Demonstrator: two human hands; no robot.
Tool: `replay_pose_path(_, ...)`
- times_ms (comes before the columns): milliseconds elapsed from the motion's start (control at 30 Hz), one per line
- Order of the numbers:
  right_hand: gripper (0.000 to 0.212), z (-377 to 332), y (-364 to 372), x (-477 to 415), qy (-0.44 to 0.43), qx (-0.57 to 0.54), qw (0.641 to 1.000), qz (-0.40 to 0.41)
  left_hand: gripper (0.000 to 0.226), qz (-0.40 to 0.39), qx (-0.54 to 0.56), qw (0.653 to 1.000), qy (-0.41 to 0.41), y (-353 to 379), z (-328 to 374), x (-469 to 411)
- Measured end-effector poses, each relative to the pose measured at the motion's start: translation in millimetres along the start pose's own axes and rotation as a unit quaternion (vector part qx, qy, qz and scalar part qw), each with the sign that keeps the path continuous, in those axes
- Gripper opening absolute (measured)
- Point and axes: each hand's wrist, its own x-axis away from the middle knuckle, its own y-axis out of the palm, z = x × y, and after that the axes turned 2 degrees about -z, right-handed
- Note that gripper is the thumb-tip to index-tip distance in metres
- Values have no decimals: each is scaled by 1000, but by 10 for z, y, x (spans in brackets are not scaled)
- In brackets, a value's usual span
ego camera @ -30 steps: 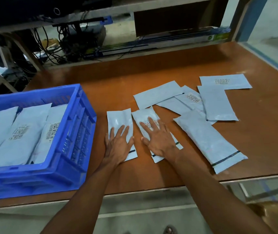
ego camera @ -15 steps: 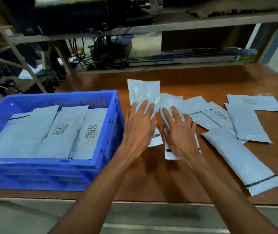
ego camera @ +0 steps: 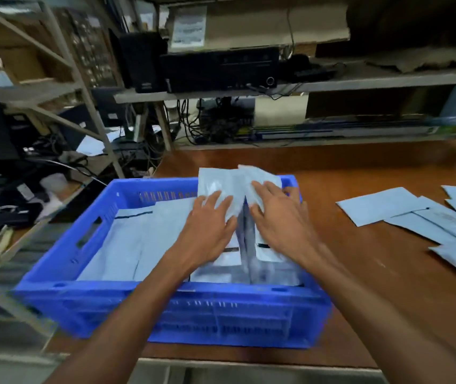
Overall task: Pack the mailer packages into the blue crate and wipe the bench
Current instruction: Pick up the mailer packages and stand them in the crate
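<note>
Where cables (ego camera: 190,120) tangle, brown bench (ego camera: 359,167) (mailers (ego camera: 387,206) scattered)

One blue plastic crate (ego camera: 104,309) is standing; two pale plastic mailers (ego camera: 221,184) are being held; at least four others are lying loose.

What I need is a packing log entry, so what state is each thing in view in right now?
Left hand: holds the left mailer, raised and tilted over the crate.
Right hand: holds the right mailer next to it.
Crate: on the bench, partly filled.
Packed mailers: lying flat in the crate.
Loose mailers: overlapping on the bench, unpacked.
Bench: carries crate and loose mailers.
</note>
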Motion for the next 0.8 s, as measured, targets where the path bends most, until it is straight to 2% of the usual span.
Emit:
replay_pose_path(67, 49, -64, 173, -30, 48, 22, 997, -55, 56, -84, -7, 996, 34, 58, -9, 32)
replay_pose_path(133, 47, -33, 283, -33, 87, 46, 988, -115, 60, -195, 6, 981, 23, 32, 2, 23)
replay_pose_path(167, 45, -7, 312, -35, 92, 63, 983, -145, 61, -226, 13, 974, 13, 27, -32, -29)
replay_pose_path(233, 48, 56, 339, -76, 80, 87, 978, -173, 63, -209, 10, 978, -8, 57, -111, -200)
replay_pose_path(300, 61, 119, 354, -159, 54, 104, 974, -193, 67, -191, -24, 981, -16, 155, -182, -358)
replay_pose_path(400, 66, 181, 467, -192, 22, 147, 956, -253, 67, -246, -69, 967, -22, 324, -237, -409)
replay_pose_path(467, 66, 212, 576, -146, 15, 185, 951, -245, 67, -258, -80, 962, -35, 410, -295, -377)
replay_pose_path(600, 67, 199, 616, -128, 17, 204, 946, -252, 66, -250, -72, 964, -56, 435, -361, -384)
replay_pose_path(667, 68, 186, 562, -154, 2, 214, 944, -251, 66, -222, -55, 972, -55, 390, -323, -391)
replay_pose_path(733, 67, 178, 380, -210, -41, 212, 951, -221, 64, -144, -51, 988, -40, 321, -254, -442)
replay_pose_path(800, 58, 228, 57, -285, -103, 189, 966, -145, 62, -36, -29, 999, -10, 215, -104, -573)
